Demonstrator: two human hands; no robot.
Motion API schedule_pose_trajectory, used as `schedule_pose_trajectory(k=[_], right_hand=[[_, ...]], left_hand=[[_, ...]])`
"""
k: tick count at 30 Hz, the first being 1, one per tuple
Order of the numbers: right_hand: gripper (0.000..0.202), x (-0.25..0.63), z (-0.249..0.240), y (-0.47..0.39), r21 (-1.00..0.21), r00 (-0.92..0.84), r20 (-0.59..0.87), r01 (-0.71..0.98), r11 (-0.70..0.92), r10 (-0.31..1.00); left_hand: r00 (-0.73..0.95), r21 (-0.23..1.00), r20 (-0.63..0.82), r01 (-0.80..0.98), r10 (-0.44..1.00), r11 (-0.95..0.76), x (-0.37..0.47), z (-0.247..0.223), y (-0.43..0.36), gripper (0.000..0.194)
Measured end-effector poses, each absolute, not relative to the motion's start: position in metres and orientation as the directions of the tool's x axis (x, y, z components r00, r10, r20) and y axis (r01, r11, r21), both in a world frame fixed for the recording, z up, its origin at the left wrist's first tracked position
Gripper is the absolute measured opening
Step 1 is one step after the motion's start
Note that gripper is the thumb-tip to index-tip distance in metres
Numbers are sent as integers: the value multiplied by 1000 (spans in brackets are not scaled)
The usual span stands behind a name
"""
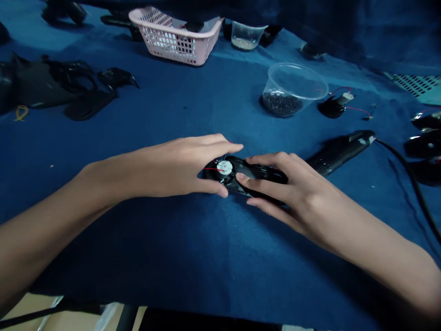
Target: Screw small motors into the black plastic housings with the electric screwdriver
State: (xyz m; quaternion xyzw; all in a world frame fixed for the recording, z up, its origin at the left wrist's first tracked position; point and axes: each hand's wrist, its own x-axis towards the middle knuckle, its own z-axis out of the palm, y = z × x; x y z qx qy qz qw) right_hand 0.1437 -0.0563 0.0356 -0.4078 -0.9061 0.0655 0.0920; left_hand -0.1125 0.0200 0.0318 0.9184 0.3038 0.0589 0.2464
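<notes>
A black plastic housing (pixel 253 171) lies just above the blue cloth between my two hands. In its left end sits a round white-topped motor (pixel 224 167), with a thin red wire running off it to the left. My left hand (pixel 186 162) curves around that end, thumb on the near side and fingers on the far side; the outermost end is hidden under the palm. Gripping the longer right part is my right hand (pixel 299 191), with one fingertip on the housing's top near the motor. Behind the right hand rests a black handheld power tool (pixel 339 149) with a cable.
Clear tub (pixel 292 87) holding small dark screws stands beyond my hands. Farther back are another clear tub (pixel 246 34) and a pink basket (pixel 175 43). Black plastic parts (pixel 37 85) lie left; a wired motor assembly (pixel 334 105) and more dark parts (pixel 427 142) lie right.
</notes>
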Motion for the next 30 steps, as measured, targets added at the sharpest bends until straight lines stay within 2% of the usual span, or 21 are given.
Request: schedule_pose_trajectory(k=[8,12,15,20,25,30], right_hand=[[37,144,40,-55,-203,-668,97,713,672,738],[37,145,39,-53,-186,-681,95,704,685,726],[38,146,39,-51,-178,-694,102,692,700,712],[34,147,39,-49,-181,-704,123,677,713,699],[30,145,39,-49,-200,-707,138,665,719,693],[31,143,42,-50,-205,-690,116,687,697,714]], left_hand=[[862,500,-39,454,505,-738,-106,34,27,50],[854,518,-50,465,517,-718,-107,32,29,47],[846,522,-69,482,528,-704,-108,30,28,48],[818,488,-79,530,570,-693,-110,35,23,64],[855,434,16,461,518,-774,-102,36,18,45],[841,392,-1,498,541,-773,-95,40,12,40]])
